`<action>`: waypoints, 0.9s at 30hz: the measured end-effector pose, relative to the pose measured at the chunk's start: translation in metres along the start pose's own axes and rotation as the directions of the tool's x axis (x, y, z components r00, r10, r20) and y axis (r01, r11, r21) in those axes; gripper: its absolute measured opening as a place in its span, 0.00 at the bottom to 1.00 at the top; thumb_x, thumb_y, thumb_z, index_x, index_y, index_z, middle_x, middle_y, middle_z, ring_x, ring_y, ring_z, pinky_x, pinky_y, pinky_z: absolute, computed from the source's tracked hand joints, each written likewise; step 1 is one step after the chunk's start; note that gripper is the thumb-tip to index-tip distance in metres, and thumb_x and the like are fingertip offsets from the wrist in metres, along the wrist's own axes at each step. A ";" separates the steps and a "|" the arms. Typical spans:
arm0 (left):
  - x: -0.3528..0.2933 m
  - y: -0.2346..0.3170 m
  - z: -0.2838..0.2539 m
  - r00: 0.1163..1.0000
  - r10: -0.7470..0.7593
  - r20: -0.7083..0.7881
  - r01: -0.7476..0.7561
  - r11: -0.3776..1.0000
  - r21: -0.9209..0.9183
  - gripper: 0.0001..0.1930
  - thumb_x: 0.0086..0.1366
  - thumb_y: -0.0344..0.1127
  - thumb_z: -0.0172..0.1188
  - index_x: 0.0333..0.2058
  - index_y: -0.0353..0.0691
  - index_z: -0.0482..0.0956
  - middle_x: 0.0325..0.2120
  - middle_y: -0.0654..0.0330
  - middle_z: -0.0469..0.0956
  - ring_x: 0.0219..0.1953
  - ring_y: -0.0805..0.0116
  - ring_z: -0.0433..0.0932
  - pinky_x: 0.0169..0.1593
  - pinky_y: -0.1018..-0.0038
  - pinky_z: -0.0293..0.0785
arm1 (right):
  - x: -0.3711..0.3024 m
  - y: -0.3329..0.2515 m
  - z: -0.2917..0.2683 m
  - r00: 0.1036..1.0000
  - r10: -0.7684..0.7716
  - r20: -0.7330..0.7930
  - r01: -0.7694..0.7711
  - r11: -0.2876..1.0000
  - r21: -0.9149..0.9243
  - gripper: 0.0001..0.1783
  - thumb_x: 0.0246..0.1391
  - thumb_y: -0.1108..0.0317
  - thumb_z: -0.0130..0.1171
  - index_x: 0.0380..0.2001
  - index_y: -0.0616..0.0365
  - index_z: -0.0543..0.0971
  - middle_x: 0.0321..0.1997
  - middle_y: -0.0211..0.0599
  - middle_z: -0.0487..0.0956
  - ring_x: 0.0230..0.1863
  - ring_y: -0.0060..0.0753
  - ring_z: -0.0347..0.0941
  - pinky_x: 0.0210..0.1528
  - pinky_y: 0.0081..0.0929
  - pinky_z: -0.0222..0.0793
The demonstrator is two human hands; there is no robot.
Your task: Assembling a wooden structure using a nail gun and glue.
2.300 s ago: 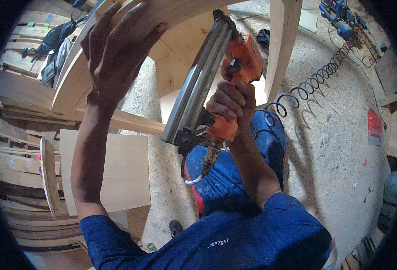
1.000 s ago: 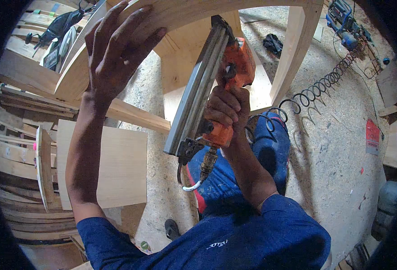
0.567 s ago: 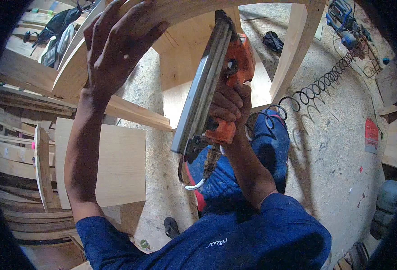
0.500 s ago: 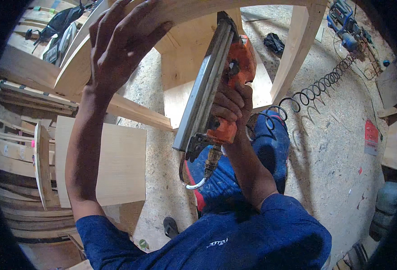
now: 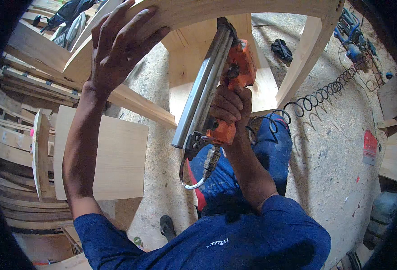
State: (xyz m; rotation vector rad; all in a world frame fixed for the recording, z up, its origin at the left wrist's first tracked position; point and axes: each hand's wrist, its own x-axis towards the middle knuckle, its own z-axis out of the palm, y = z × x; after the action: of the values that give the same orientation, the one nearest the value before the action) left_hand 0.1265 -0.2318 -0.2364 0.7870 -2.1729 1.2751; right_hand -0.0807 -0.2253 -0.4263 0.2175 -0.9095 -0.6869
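Note:
My right hand (image 5: pixel 229 104) is wrapped round the handle of an orange nail gun (image 5: pixel 243 63) with a long metal magazine (image 5: pixel 200 90). The gun's nose points up and away, at the underside of a pale curved wooden rail (image 5: pixel 234 6); whether it touches cannot be told. A metal coupling (image 5: pixel 212 162) with an air hose hangs from the handle's lower end. At the upper left, my left hand (image 5: pixel 122 47) lies spread on the rail, fingers apart. Behind the gun is a pale wooden panel (image 5: pixel 185 76), part of the same frame, with a wooden leg (image 5: pixel 299 67) to its right.
A coiled black air hose (image 5: pixel 315 96) runs to a blue machine (image 5: pixel 353 49) at the far right. A flat wooden board (image 5: pixel 113 157) and stacked timber (image 5: pixel 32 216) lie on the left. A black bundle (image 5: pixel 281 50) and red sheet (image 5: pixel 370 147) are on the dusty floor.
The view has shifted slightly, so the frame and floor objects sit a little differently. Both hands keep their places on the rail and the nail gun.

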 end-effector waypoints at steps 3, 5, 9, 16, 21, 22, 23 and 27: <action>0.000 0.001 -0.003 0.996 0.061 0.066 -0.064 0.997 0.053 0.33 0.50 0.35 0.77 0.56 0.50 0.76 0.58 0.57 0.73 0.61 0.56 0.69 0.62 0.61 0.68 | 0.000 0.001 0.000 1.000 0.002 0.017 -0.002 1.000 0.011 0.26 0.67 0.67 0.42 0.67 0.59 0.61 0.17 0.23 0.63 0.15 0.16 0.61 0.23 0.23 0.67; 0.001 0.002 -0.004 0.993 0.096 0.064 -0.101 0.992 0.076 0.32 0.50 0.35 0.77 0.55 0.52 0.77 0.58 0.59 0.73 0.61 0.56 0.69 0.62 0.62 0.68 | 0.000 0.002 0.000 1.000 -0.006 0.006 0.006 1.000 0.018 0.26 0.67 0.67 0.41 0.67 0.59 0.61 0.17 0.23 0.63 0.15 0.17 0.61 0.23 0.23 0.67; 0.002 0.004 -0.001 1.000 -0.002 0.008 0.002 1.000 -0.017 0.30 0.50 0.35 0.76 0.54 0.56 0.78 0.57 0.61 0.74 0.61 0.56 0.69 0.62 0.62 0.68 | -0.001 0.001 -0.002 1.000 0.017 0.014 -0.017 1.000 0.025 0.25 0.67 0.67 0.41 0.66 0.59 0.62 0.17 0.23 0.63 0.15 0.17 0.61 0.23 0.24 0.67; 0.002 0.003 -0.001 0.994 0.093 0.051 -0.098 0.990 0.103 0.29 0.51 0.35 0.76 0.54 0.57 0.79 0.56 0.62 0.74 0.61 0.56 0.69 0.62 0.63 0.68 | 0.004 -0.001 -0.008 0.994 0.050 0.097 -0.054 0.998 0.043 0.22 0.67 0.67 0.42 0.62 0.59 0.64 0.17 0.23 0.65 0.15 0.18 0.63 0.23 0.23 0.68; 0.003 0.005 -0.002 0.999 0.044 0.025 -0.045 0.997 0.056 0.32 0.51 0.36 0.76 0.56 0.50 0.75 0.57 0.57 0.74 0.62 0.55 0.69 0.62 0.62 0.67 | -0.002 0.002 -0.005 1.000 0.006 0.029 -0.006 1.000 0.011 0.23 0.67 0.66 0.42 0.63 0.60 0.63 0.18 0.24 0.65 0.15 0.17 0.63 0.23 0.23 0.68; 0.003 0.005 -0.003 1.000 0.023 0.017 -0.024 0.999 0.042 0.33 0.51 0.36 0.76 0.57 0.49 0.75 0.57 0.57 0.74 0.62 0.55 0.69 0.62 0.62 0.67 | -0.002 0.003 -0.005 1.000 0.008 0.016 -0.008 1.000 0.011 0.24 0.67 0.66 0.42 0.64 0.60 0.62 0.18 0.24 0.65 0.15 0.17 0.63 0.23 0.23 0.68; 0.003 0.004 -0.004 1.000 0.007 0.012 -0.007 0.999 0.033 0.33 0.51 0.36 0.76 0.57 0.47 0.74 0.57 0.56 0.74 0.62 0.55 0.70 0.62 0.61 0.67 | -0.002 0.004 -0.006 1.000 0.020 0.013 -0.020 1.000 0.010 0.24 0.67 0.66 0.42 0.64 0.60 0.62 0.18 0.24 0.65 0.15 0.17 0.63 0.23 0.23 0.68; -0.003 0.000 -0.014 0.999 0.007 0.033 -0.009 0.999 0.051 0.35 0.52 0.36 0.76 0.58 0.42 0.72 0.58 0.52 0.73 0.62 0.54 0.70 0.63 0.61 0.67 | 0.001 0.013 -0.012 0.999 0.013 0.030 -0.013 1.000 0.002 0.27 0.67 0.66 0.42 0.67 0.60 0.59 0.18 0.24 0.64 0.15 0.17 0.63 0.24 0.23 0.69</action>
State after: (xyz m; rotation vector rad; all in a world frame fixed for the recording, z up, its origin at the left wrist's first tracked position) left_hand 0.1301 -0.2187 -0.2326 0.8259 -2.1782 1.3360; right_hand -0.0651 -0.2175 -0.4266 0.2037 -0.9392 -0.6788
